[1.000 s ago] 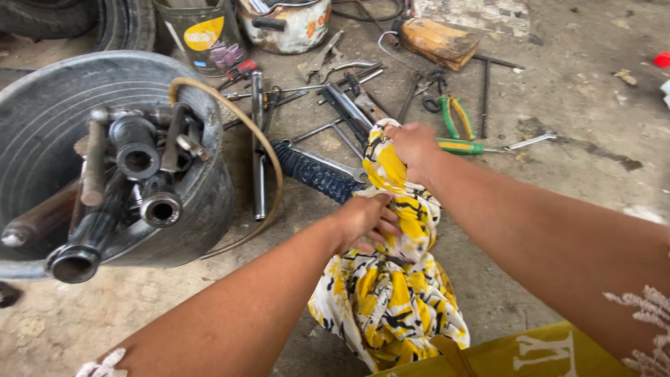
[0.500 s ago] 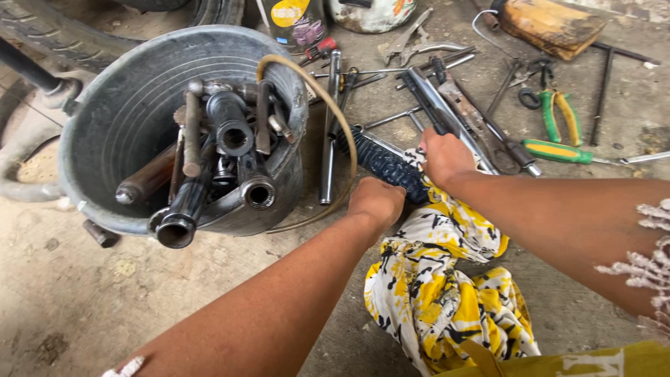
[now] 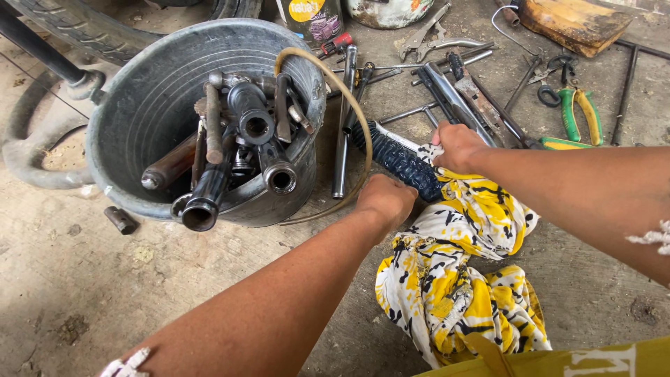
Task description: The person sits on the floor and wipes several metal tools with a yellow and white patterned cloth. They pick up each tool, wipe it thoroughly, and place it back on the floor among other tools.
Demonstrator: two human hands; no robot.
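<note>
- Far left, on the concrete floor: a grey metal tub (image 3: 132,119) packed with steel tubes (image 3: 258,150), a loop of tan hose (image 3: 352,112) over its rim.
- Centre: left hand (image 3: 386,199) closed in a fist just beside the lower end of a dark ribbed grip (image 3: 398,160); cannot tell whether the fingers hold the grip or a fold of cloth beneath it.
- Just right: right hand (image 3: 455,146) shut on the top of a yellow, black and white cloth (image 3: 453,279), pressed against the grip's upper side.
- Lower right: remainder of the cloth heaped on the floor.
- Beyond the hands: scattered tools, among them green-handled pliers (image 3: 579,115).
- Step in hand, by appearance: wiping the ribbed grip with the cloth.
- Next move likely calls for a steady hold with the left while the right drags cloth along the ribs.
- Against the frame a second ago: cloth no longer lifted in a bunch between both hands; both hands now lower and forward at the grip, view shifted so the tub sits nearer centre.
</note>
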